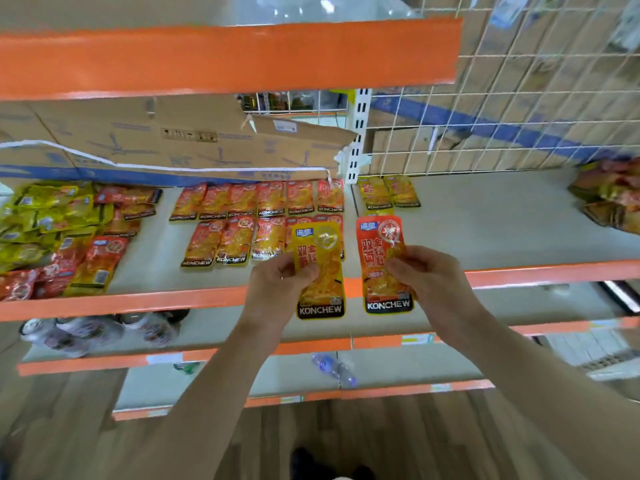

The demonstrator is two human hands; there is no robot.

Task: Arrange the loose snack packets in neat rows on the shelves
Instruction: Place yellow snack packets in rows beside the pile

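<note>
Orange-edged shelf (485, 220) carries rowed packets (242, 220) and a loose pile (52, 230); left hand (277, 282) pinches yellow packet (322, 292), right hand (426, 271) pinches red packet (379, 244).

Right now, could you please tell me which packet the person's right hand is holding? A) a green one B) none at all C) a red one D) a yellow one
C: the right hand pinches the red packet, while the left hand holds the yellow packet.
</note>
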